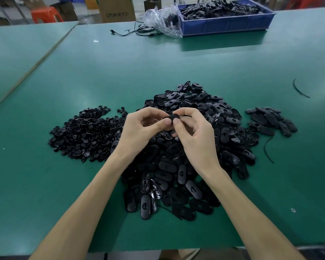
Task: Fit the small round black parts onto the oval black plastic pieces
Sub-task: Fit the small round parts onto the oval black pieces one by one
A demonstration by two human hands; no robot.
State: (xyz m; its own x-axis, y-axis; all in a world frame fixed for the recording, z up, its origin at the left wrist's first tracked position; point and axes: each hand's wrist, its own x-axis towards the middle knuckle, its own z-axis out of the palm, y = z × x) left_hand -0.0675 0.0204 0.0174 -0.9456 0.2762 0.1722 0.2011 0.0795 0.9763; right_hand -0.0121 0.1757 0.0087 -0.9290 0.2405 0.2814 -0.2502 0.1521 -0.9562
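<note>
1. Left hand (139, 128) and right hand (193, 132) meet above the oval pile (186, 156) mid-table, both pinching one oval piece (174, 117).
2. The piece's long axis seems to run left-right between the thumbs; a round part on it: cannot tell.
3. Round pile (84, 134) lies toward the left edge, nearer the left hand.
4. Small oval group (270, 121) sits toward the right edge, likely the finished ones.

Round parts (86, 132) left of oval pieces (186, 156)
</note>
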